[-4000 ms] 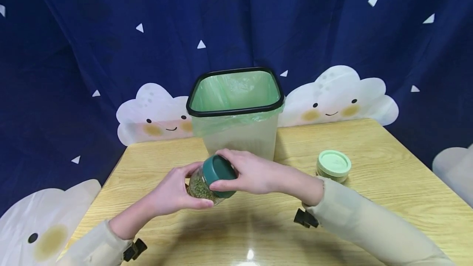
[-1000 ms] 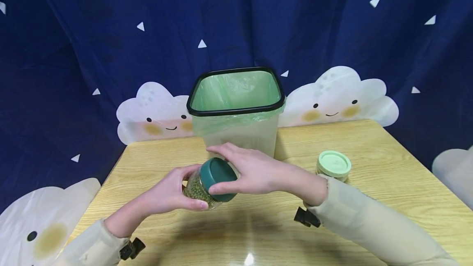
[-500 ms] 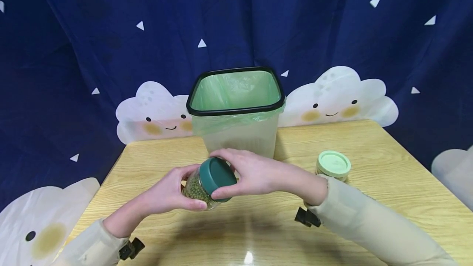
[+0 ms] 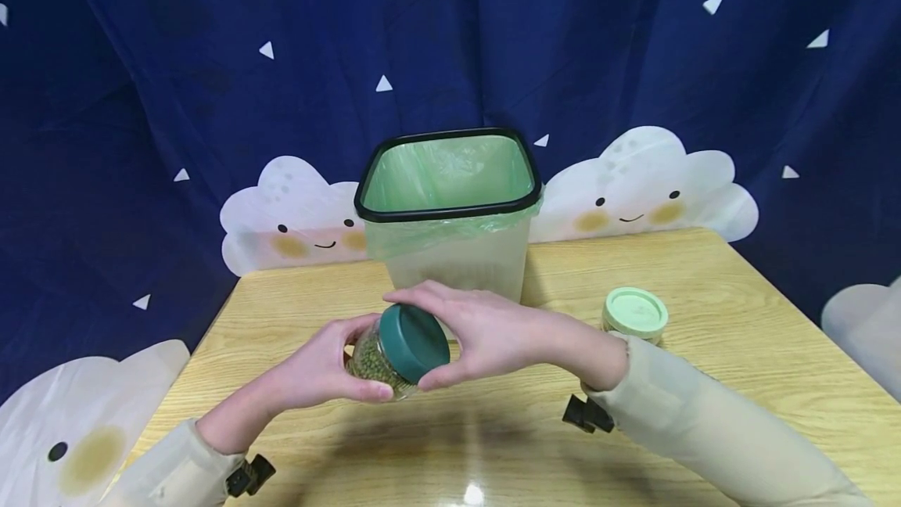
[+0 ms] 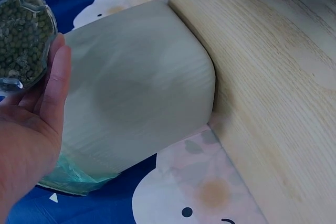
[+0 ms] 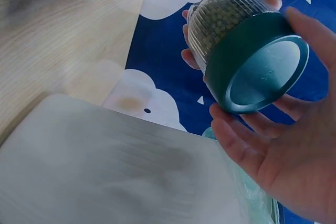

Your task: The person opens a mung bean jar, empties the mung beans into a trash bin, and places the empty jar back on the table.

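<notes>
My left hand (image 4: 327,366) grips a clear glass jar (image 4: 375,362) by its body, above the table. Small green beans, like mung beans, fill much of it; the ribbed glass shows in the right wrist view. The jar is tilted, its dark green lid (image 4: 415,343) on and facing right, towards my right hand (image 4: 486,335). That hand is spread around the lid, fingers extended along the far side and thumb at the near edge, with a gap between palm and lid. In the right wrist view, fingertips (image 6: 218,113) lie close against the lid's rim; contact is hard to tell.
Behind the hands stands a pale bin (image 4: 464,264) with a black rim and a light green bag lining it. A small jar with a light green lid (image 4: 637,313) sits on the wooden table (image 4: 739,335) at the right. A dark blue cloud-print curtain (image 4: 450,37) hangs behind.
Over the last second, my right hand's thumb and fingers have shifted around the lid, closing in on it and then spreading wider. The left hand has kept the jar in nearly the same place.
</notes>
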`<state>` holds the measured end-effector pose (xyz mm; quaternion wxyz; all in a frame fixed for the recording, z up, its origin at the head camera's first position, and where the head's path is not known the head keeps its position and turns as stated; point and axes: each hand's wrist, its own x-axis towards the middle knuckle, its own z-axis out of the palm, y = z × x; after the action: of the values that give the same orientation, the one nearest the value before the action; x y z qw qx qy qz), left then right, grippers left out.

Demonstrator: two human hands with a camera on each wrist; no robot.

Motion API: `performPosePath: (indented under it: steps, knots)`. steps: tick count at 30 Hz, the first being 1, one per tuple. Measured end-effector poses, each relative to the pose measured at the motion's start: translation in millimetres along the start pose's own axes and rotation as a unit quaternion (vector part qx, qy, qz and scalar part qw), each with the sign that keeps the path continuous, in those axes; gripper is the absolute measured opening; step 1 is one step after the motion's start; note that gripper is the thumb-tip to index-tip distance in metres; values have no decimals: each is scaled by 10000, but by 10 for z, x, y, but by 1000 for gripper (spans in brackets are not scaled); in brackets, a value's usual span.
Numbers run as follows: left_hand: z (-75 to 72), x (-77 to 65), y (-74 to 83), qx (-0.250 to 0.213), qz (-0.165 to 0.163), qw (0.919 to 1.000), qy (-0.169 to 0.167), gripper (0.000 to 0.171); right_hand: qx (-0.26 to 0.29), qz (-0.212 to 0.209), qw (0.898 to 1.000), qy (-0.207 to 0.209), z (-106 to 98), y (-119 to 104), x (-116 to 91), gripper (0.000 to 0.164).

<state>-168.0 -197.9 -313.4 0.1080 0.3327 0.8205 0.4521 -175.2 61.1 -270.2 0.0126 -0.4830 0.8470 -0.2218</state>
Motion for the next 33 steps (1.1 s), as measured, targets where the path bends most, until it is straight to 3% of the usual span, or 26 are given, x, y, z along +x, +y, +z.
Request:
performPosePath:
  steps: [7,11,16,26,33]
  knots:
    - [5,2,3,-11,-31,10000,-9,58,110,810,9966,35,10,-36,36,81]
    - [3,1,2,-57,-67,10000,7,58,443,983,9942,-38,21,-32,53,73]
    - [3,0,1,-47,-48,10000,-2,58,736,802,9940,-75,30,-11,56,71]
    - [7,-6,7,-14,-47,10000,-9,59,451,299,9985,-71,26,7,23,83]
    - [-8,-23,-15,-476,-86,9988,-6,59,453,-86,9987,220,16,28,-2,85]
